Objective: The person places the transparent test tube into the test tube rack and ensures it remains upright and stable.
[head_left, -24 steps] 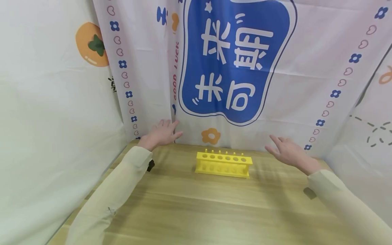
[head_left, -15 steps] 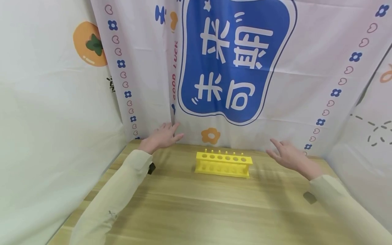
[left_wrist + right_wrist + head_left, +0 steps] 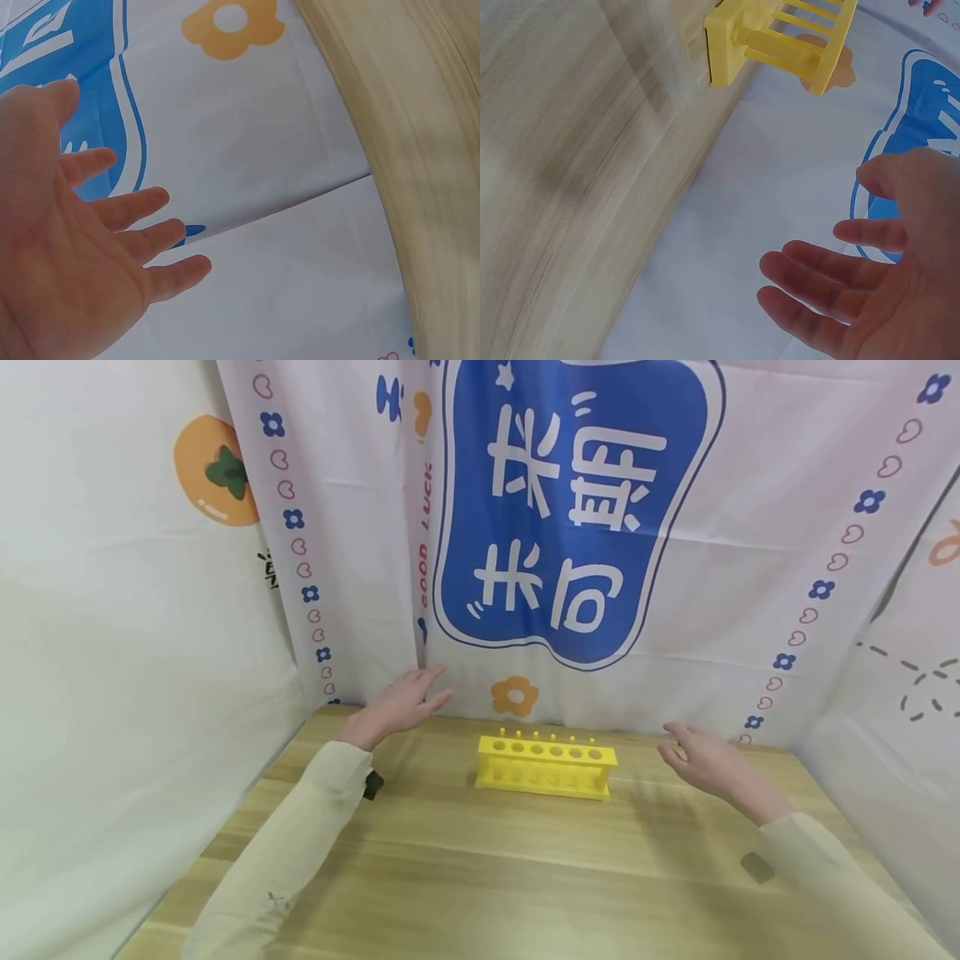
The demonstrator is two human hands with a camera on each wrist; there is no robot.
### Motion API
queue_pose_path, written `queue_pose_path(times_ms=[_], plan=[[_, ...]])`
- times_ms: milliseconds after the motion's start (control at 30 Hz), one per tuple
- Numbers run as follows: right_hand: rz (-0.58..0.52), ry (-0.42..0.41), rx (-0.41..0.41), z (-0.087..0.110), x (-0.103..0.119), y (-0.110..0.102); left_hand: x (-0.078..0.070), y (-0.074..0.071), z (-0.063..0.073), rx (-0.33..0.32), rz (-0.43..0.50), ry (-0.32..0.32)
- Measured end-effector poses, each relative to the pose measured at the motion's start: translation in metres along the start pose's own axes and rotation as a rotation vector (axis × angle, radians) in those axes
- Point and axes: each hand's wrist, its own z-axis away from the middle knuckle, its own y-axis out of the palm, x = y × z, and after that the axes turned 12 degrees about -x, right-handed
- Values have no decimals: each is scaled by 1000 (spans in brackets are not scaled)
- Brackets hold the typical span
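Note:
A yellow test tube rack (image 3: 546, 759) stands upright on the wooden table, with a row of round holes along its top and short pegs behind them. My left hand (image 3: 397, 706) hovers to the rack's left, near the back cloth, holding nothing. In the left wrist view that hand (image 3: 82, 255) has its fingers spread and relaxed. Off to the rack's right, my right hand (image 3: 716, 766) is held over the table, also with nothing in it. The right wrist view shows its fingers (image 3: 817, 281) loosely bent, apart from the rack's end (image 3: 724, 49).
A white printed cloth (image 3: 750, 568) with a blue sign hangs behind the table (image 3: 480, 877). White cloth walls (image 3: 135, 652) close in the left and right sides. A small dark device (image 3: 372, 784) shows under the left wrist, another (image 3: 757, 867) under the right sleeve.
Both hands have come down a little, the right one more clearly, and its fingers point lower. The rack stays in place on the table.

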Motion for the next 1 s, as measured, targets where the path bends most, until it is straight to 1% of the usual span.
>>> queue_pose_path(times_ms=[133, 267, 367, 533, 633, 800, 933, 1000], plan=[[-13, -4, -23, 2, 3, 3, 0, 2, 2, -18, 38, 10], [-20, -5, -34, 4, 6, 7, 2, 7, 3, -31, 66, 22], [-22, -1, -43, 5, 8, 8, 2, 12, 3, -41, 110, 23], [-21, 18, -55, 8, 8, 11, 2, 18, 6, -39, 219, -2], [-27, 27, -58, 10, 7, 13, 2, 22, 7, -36, 253, -14], [-48, 50, -52, 14, 7, 18, 1, 26, 10, -54, 276, -13], [-62, 61, -62, 16, 5, 20, 1, 32, 11, -64, 330, -20], [-69, 65, -65, 17, 4, 21, 2, 36, 11, -59, 366, -33]])
